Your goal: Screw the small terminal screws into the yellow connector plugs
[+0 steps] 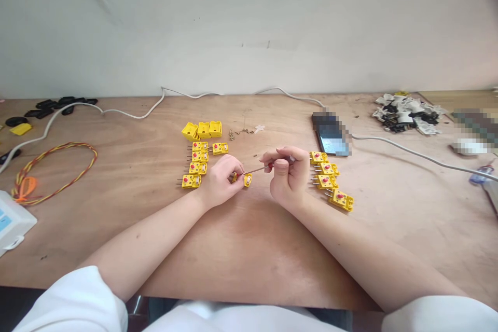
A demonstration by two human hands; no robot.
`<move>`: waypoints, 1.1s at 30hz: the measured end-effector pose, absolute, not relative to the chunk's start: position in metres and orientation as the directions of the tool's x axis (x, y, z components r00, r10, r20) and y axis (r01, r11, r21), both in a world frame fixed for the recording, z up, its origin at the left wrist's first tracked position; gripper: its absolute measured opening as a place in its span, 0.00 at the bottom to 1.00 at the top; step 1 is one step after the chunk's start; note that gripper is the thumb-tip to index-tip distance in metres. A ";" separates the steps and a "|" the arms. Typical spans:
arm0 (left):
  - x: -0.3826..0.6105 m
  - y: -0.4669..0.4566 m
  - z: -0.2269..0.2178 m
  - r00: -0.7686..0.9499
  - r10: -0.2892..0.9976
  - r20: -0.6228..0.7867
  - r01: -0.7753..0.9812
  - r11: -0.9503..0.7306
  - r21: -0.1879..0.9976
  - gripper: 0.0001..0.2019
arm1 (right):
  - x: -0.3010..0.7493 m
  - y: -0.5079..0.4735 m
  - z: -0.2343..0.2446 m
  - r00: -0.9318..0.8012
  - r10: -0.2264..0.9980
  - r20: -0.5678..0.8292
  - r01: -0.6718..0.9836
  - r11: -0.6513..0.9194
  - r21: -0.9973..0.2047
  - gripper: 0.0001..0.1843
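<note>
My left hand (pixel 222 180) is closed on a small yellow connector (pixel 248 180), and its fingers cover most of it. In my right hand (pixel 288 171) is a screwdriver (pixel 256 169), its thin shaft slanting down to the left with the tip at the connector by my left fingertips. Left of my left hand stands a column of open yellow connectors (pixel 197 168) with red dots and metal pins. Another group of such connectors (pixel 327 181) lies just right of my right hand.
Yellow covers (pixel 204 129) and loose brass screws (pixel 232 135) lie behind my hands. A phone (pixel 330 134) rests at the back right, near a heap of white and black parts (pixel 406 114). At left are a coiled red-yellow wire (pixel 58 148), black parts (pixel 46 108) and a white box (pixel 13 220).
</note>
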State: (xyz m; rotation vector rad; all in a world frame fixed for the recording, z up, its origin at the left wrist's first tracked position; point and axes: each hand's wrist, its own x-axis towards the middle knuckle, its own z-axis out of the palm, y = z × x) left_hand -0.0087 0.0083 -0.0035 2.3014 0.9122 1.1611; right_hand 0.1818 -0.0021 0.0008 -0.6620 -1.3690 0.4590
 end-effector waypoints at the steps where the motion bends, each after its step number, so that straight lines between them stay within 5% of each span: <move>1: -0.009 0.008 -0.003 0.446 0.708 0.547 0.369 -0.703 0.608 0.06 | 0.182 -0.003 0.001 0.156 0.658 0.736 0.080 0.735 -0.674 0.08; 23: -0.012 0.011 -0.005 0.424 0.794 0.436 0.222 -0.558 0.800 0.03 | 0.183 0.009 -0.009 0.288 0.801 0.525 -0.056 0.561 -0.826 0.10; 33: -0.010 0.013 -0.001 0.343 0.768 0.540 0.313 -0.636 0.706 0.07 | 0.177 0.003 -0.011 0.214 0.829 0.516 -0.017 0.531 -0.847 0.33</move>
